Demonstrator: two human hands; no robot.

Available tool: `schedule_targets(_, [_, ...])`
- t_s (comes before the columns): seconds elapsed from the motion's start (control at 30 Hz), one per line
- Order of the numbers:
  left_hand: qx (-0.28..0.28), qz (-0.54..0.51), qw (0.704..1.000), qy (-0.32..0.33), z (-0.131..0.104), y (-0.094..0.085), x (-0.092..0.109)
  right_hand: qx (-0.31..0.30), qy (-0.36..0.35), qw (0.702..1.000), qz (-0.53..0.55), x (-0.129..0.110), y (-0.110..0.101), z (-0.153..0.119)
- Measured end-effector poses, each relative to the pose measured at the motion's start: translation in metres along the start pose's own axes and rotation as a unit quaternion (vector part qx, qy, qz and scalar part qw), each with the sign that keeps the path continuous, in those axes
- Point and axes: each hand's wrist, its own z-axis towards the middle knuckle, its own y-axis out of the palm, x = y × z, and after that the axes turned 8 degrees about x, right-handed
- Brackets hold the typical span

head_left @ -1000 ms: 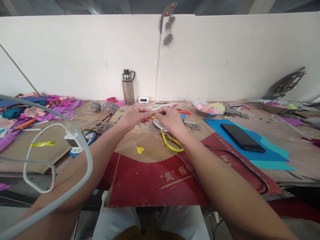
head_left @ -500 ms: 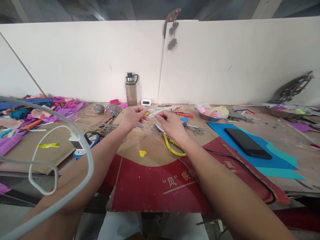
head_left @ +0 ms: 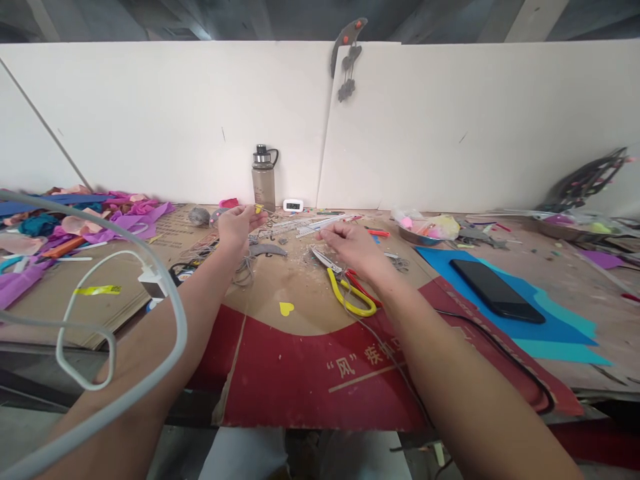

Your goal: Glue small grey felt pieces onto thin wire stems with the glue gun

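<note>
My left hand (head_left: 236, 225) is raised over the back of the cardboard, thumb and fingers pinched on a small yellow piece (head_left: 259, 209). Its exact shape is too small to tell. To the right, my right hand (head_left: 353, 245) hovers with thumb and fingertips together; whether a thin thread or wire is in them I cannot make out. Below that hand lie yellow-handled scissors (head_left: 353, 303) with blades pointing away, and a red-handled tool (head_left: 361, 287) partly hidden by my wrist. A yellow paper heart (head_left: 287, 309) rests flat on the cardboard. A grey curved felt piece (head_left: 267, 250) lies between the hands.
A water bottle (head_left: 263, 180) and a small digital clock (head_left: 293, 205) stand along the white partition (head_left: 165, 120). A phone (head_left: 495, 290) lies on blue sheets at right. Crumpled coloured scraps (head_left: 115, 217) cover the left. A white cable (head_left: 180, 327) loops across the near left.
My hands have moved apart: the left went left and slightly up with the yellow piece, the right slightly right. More of the scissors and the grey felt piece now shows.
</note>
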Motion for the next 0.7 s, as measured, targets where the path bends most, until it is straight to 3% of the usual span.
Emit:
schedule_targets(0.13, [0.051, -0.063, 0.997, -0.008, 0.008, -0.007, 0.002, -0.039, 0.042, 0.984, 0.170, -0.008, -0.016, -0.002])
schedule_targets(0.23, [0.064, -0.082, 0.994, -0.017, 0.010, -0.008, 0.003, -0.098, 0.054, 0.969, 0.220, -0.007, -0.019, -0.003])
schedule_targets(0.33, [0.040, -0.065, 0.997, -0.010, 0.007, -0.006, 0.004, -0.162, 0.058, 0.973, 0.153, -0.002, -0.016, -0.003])
schedule_targets(0.43, [-0.005, -0.022, 1.000, 0.002, -0.001, 0.001, 0.005, -0.264, 0.014, 0.964, -0.008, -0.001, -0.013, -0.004])
schedule_targets(0.47, [-0.025, -0.005, 1.000, 0.004, -0.006, 0.003, 0.006, -0.270, -0.006, 0.960, -0.070, -0.001, -0.014, -0.003])
schedule_targets(0.53, [-0.055, 0.021, 0.998, -0.001, -0.016, 0.009, 0.009, -0.211, -0.029, 0.959, -0.186, 0.002, -0.019, 0.001])
schedule_targets(0.6, [-0.087, 0.044, 0.995, -0.001, -0.025, 0.014, 0.010, -0.083, -0.019, 0.960, -0.268, 0.012, -0.028, 0.009])
schedule_targets(0.67, [-0.102, 0.059, 0.993, 0.003, -0.032, 0.018, 0.012, 0.042, -0.008, 0.952, -0.303, 0.031, -0.038, 0.020])
schedule_targets(0.7, [-0.105, 0.065, 0.992, 0.005, -0.034, 0.019, 0.012, 0.072, -0.021, 0.956, -0.283, 0.042, -0.043, 0.025])
